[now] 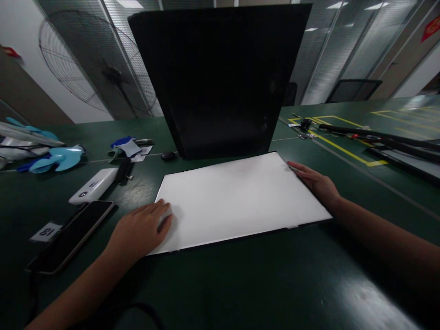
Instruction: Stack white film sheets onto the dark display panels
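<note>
A thin white rectangular panel [237,201] with a dark edge lies in front of me on the green table. Along its near edge a small pale tab shows. My left hand [140,229] is curled at the panel's left edge, thumb and fingertips on its white face. At the opposite side, my right hand [316,183] grips the right edge, its fingers along the rim and partly hidden. Behind the panel stands a large black screen-like sheet [223,82], tilted up, its lower edge close to the panel's far edge.
To the left lie a phone [72,236], a white power bank [94,185], a numbered tag [46,232] and a small light-blue fan [58,158]. A dark mouse-like object [168,156] sits behind. Black cables [378,135] and yellow tape lines [343,149] run across the right side.
</note>
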Demonstrator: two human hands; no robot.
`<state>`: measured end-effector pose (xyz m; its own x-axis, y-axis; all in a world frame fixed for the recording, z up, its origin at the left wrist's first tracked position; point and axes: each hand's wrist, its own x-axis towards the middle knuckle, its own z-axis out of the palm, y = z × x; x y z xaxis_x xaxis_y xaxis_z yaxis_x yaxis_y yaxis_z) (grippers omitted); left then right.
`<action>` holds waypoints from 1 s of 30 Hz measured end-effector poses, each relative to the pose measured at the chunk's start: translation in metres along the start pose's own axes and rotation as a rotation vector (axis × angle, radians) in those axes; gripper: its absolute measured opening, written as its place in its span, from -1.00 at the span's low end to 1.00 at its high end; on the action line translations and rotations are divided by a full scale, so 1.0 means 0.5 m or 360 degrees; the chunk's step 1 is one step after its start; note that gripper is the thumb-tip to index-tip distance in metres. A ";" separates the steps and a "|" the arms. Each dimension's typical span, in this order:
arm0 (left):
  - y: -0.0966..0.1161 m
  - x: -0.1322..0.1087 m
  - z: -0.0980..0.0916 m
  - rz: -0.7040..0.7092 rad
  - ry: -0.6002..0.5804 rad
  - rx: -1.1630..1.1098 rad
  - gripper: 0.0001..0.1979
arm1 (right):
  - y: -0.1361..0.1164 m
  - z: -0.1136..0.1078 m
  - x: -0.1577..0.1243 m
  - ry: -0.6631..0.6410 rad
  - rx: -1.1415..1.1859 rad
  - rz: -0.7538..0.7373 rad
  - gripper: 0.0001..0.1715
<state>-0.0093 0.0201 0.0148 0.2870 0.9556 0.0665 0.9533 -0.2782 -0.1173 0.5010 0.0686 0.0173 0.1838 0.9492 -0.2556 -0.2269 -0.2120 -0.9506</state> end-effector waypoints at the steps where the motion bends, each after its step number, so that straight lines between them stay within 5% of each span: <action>1: -0.002 0.000 0.001 0.0017 0.0019 -0.0005 -0.44 | 0.001 0.001 0.000 0.0016 -0.0051 -0.0009 -0.31; 10: 0.008 -0.006 -0.007 0.0039 0.0112 0.0145 -0.48 | 0.031 -0.002 0.024 0.0072 -0.0264 -0.0016 -0.47; 15: 0.026 -0.029 -0.008 0.0661 0.0586 0.0089 -0.48 | 0.035 -0.004 0.024 0.0089 -0.0346 -0.0029 -0.54; 18: 0.040 -0.037 -0.012 0.1016 0.0696 0.0036 -0.38 | 0.035 -0.005 0.021 0.0070 -0.0373 -0.0026 -0.60; 30: 0.057 -0.038 -0.047 0.1293 0.0904 -0.0076 -0.70 | 0.018 0.004 0.000 0.0036 -0.0402 0.0043 -0.57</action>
<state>0.0146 -0.0084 0.0335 0.8455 0.2879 0.4498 0.4462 -0.8436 -0.2987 0.4969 0.0670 0.0092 0.2028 0.9376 -0.2824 0.0135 -0.2911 -0.9566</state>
